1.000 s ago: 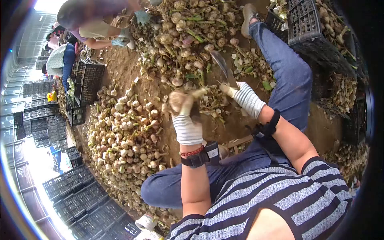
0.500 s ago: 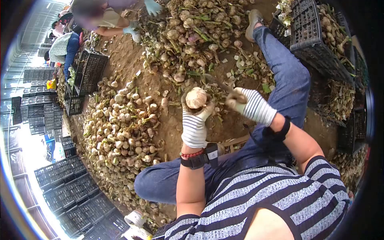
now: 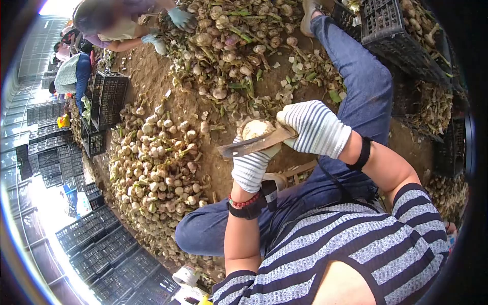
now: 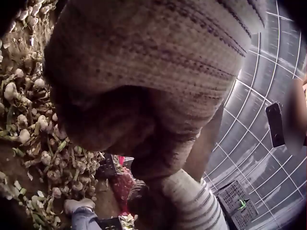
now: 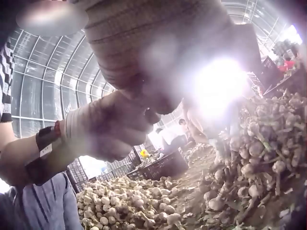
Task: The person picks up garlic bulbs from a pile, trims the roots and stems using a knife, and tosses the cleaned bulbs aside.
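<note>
My left hand [image 3: 249,170], in a striped knit glove, holds a garlic bulb [image 3: 255,128] with its pale face turned up. The right hand [image 3: 316,128], gloved alike, grips a knife by its handle. Its broad, stained blade [image 3: 254,144] lies across the near side of the bulb, just over the left fingers. In the left wrist view the left glove [image 4: 144,52] fills the upper middle and hides the bulb, with the right glove [image 4: 194,203] below. The right wrist view has the left hand [image 5: 108,127] close under the right glove [image 5: 153,43].
A heap of trimmed garlic bulbs [image 3: 157,173] lies to the left, and a heap of stemmed garlic [image 3: 229,46] lies ahead. Black crates stand at right [image 3: 386,30] and left [image 3: 109,101]. Another person's gloved hand [image 3: 180,19] is at the far heap. My bent jeans-clad leg [image 3: 363,86] borders the right side.
The right hand has come left toward the left hand, swinging the knife from pointing away to lying across the bulb. In the left hand, the bulb was turned from its earlier pose.
</note>
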`<state>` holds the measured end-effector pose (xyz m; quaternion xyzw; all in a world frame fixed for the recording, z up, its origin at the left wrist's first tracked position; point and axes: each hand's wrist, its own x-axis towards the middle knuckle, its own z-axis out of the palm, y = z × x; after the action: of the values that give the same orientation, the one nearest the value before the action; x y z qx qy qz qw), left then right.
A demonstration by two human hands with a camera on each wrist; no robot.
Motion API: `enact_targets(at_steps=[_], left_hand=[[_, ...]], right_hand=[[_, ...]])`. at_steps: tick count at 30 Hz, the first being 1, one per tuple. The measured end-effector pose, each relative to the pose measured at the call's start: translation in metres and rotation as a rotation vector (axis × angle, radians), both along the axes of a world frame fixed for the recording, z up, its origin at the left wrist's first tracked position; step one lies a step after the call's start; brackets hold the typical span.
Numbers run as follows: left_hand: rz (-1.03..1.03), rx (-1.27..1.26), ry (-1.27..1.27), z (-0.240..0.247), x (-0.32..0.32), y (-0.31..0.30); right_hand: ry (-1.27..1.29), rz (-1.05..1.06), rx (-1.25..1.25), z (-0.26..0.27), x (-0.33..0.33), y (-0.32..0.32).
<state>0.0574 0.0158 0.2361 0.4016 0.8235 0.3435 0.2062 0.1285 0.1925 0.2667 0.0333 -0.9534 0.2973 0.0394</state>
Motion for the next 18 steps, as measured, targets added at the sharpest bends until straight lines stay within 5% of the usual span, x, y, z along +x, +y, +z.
enact_targets(at_steps=[1, 3, 4, 6, 7, 9, 11, 13, 15, 18], left_hand=[[-0.002, -0.004, -0.003, 0.002, 0.002, 0.0], [0.47, 0.318, -0.59, 0.023, 0.012, -0.002], [0.395, 0.27, -0.284, 0.042, 0.008, -0.018], [1.032, 0.897, -0.555, 0.031, -0.017, -0.079], [1.156, 1.164, -0.264, 0.078, -0.019, -0.087], [0.714, 1.826, -0.515, 0.087, -0.068, -0.176], [0.787, 1.797, -0.563, 0.077, -0.075, -0.129], [0.806, 0.5, -0.035, -0.003, -0.099, -0.118], [0.709, -0.155, 0.2, -0.07, -0.129, -0.084], [1.546, 0.702, -1.962, -0.159, -0.177, 0.003]], right_hand=[[-0.043, -0.01, 0.002, -0.007, -0.003, 0.005], [-0.213, -0.153, 0.142, -0.024, -0.015, 0.023], [-0.349, -0.254, 0.146, -0.045, -0.019, 0.042], [-0.293, -0.452, 0.017, -0.056, -0.012, 0.065], [-0.321, -0.499, -0.034, -0.056, -0.011, 0.072], [-0.322, -0.578, -0.149, -0.061, -0.011, 0.076], [-0.384, -0.566, -0.159, -0.062, -0.023, 0.069], [-0.347, -0.504, -0.328, -0.074, -0.03, 0.055], [-0.366, -0.466, -0.467, -0.076, -0.034, 0.049], [-0.411, -0.514, -0.485, -0.072, -0.031, 0.058]])
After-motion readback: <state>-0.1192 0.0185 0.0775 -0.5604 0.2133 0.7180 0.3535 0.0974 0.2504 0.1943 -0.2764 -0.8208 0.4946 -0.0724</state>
